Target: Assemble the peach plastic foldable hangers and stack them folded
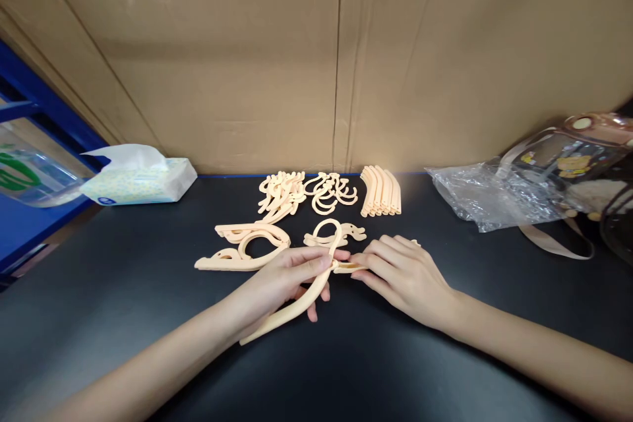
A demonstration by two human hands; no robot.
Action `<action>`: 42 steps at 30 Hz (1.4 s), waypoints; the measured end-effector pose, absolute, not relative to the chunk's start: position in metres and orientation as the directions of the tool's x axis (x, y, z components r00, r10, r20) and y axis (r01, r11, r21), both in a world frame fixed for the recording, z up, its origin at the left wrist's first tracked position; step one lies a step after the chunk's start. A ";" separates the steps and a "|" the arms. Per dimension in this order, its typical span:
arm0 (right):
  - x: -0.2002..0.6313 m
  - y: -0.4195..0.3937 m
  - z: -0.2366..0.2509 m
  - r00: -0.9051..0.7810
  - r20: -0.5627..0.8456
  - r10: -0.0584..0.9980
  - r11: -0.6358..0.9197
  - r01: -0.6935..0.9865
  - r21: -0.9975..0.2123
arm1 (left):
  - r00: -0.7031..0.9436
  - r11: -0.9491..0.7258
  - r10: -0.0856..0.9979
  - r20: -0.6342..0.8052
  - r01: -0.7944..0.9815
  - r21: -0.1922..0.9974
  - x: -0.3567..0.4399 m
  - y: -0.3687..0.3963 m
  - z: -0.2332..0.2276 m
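My left hand (291, 270) is closed on a peach-coloured plastic folding hanger (291, 310), thumb on top near its joint. One long curved arm of the hanger slants down to the left beneath that hand, and its round hook (337, 232) rises beyond the fingertips. To the right of the joint, my right hand (405, 277) pinches the shorter-looking hanger arm (349, 267), whose far part the fingers hide. Left of my hands lies a folded hanger (232, 264) with a ring-like hook. Just behind them rests a small peach piece with holes (353, 232).
Along the back of the black table (99, 316) lie a heap of small arms (281, 191), a heap of hooks (326, 192) and stacked curved arms (382, 191). A tissue pack (148, 178) stands left; a clear plastic bag (489, 194) and a transparent handbag (568, 151) lie right.
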State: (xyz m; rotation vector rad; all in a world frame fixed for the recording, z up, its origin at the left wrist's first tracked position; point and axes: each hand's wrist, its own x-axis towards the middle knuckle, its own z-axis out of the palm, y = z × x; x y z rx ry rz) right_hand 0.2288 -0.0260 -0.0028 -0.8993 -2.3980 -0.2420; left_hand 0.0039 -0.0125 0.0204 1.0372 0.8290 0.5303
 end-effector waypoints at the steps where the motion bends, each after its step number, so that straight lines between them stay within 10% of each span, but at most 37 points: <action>1: 0.229 -0.026 -0.002 -0.620 0.565 0.545 0.760 0.650 -0.019 | 0.592 0.428 0.729 -0.345 -0.001 0.904 0.004 -0.013 0.020; 42: 0.228 -0.027 -0.003 -0.622 0.595 0.510 0.751 0.659 0.045 | 0.567 0.425 0.732 -0.379 0.055 0.904 0.000 -0.011 0.025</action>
